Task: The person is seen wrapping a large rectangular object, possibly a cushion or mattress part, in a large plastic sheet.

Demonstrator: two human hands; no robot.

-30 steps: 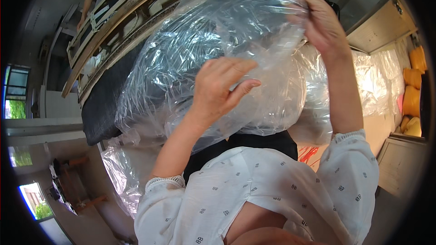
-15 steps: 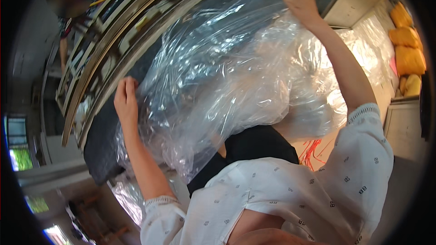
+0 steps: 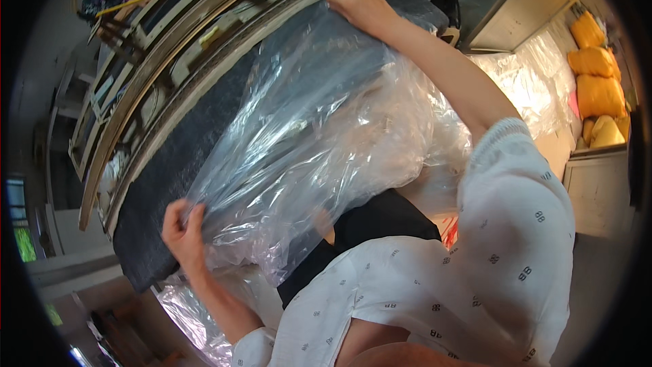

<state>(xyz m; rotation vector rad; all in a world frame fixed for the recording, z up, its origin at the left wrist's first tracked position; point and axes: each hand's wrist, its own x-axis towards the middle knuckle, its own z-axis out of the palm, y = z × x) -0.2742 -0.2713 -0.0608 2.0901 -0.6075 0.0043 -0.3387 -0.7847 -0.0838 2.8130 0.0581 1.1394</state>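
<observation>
A large, wrinkled clear plastic sheet [image 3: 319, 129] spreads over a dark grey work surface [image 3: 163, 183] and hangs down over my lap. My left hand [image 3: 185, 234] pinches its near-left corner, and taut creases run from there up to the right. At the far edge of the sheet my right hand [image 3: 360, 8] is closed on the film, close to the rim of the dark surface. Whether the film is one layer or several I cannot tell.
A long machine frame with curved-looking rails [image 3: 146, 85] runs along the far side. More clear plastic [image 3: 536, 85] is heaped at the right, beside yellow bundles [image 3: 601, 95] on a shelf. Shiny film [image 3: 197, 306] lies lower left. Another person's hand [image 3: 139, 0] is beyond the frame.
My right hand has moved left along the far edge with the film. My left hand has come down nearer to me, pulling the sheet tighter; more of the dark surface shows.
</observation>
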